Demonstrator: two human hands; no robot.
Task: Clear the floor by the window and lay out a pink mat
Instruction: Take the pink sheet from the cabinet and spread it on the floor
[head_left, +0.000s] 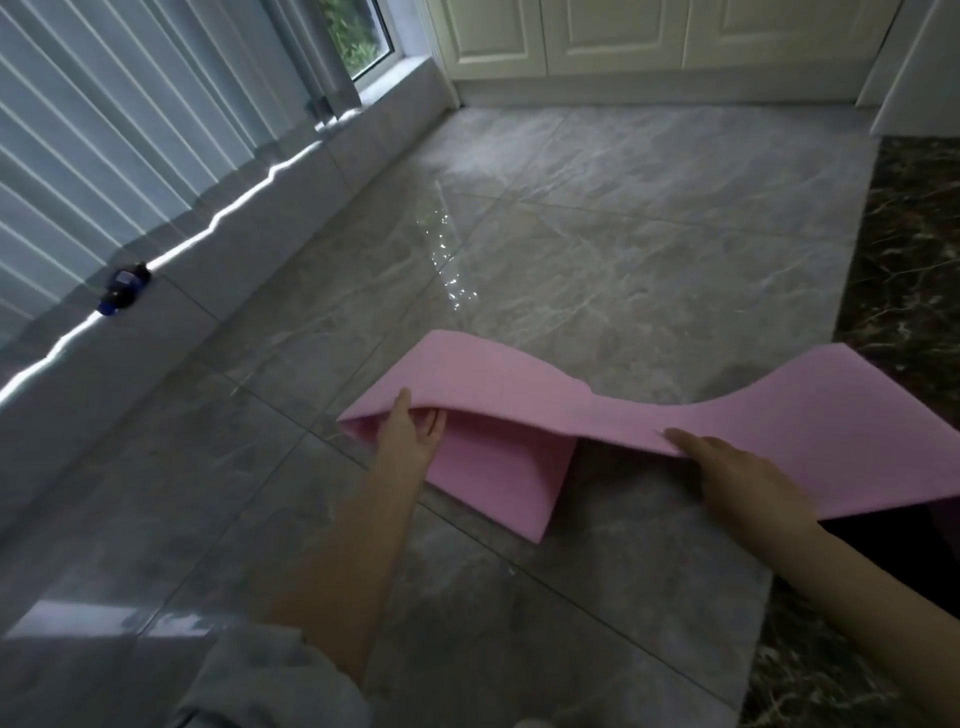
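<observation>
Fingers of both hands pinch the folded pink mat (519, 395), its length running left to right

One mat (649, 410) (pink), two hands.

Mat (519, 400) lies low centre-right on the tiled floor (597, 218), partly folded: 1 flap underneath at its left end, upper layer running right to the frame edge. Left hand (410, 431) is at the mat's left end, thumb on top of the upper layer, fingers between the 2 layers. Right hand (737, 467) is on the mat's near edge, right of the left hand. Window ledge (249, 218) runs along the left, blinds (104, 130) above it, window (358, 36) at the far end. Small bottle (123, 295) lies on the ledge, well left of the mat. Cabinets (623, 36) stand behind, beyond the floor. Sleeve (270, 680) is at bottom, nearest camera.
</observation>
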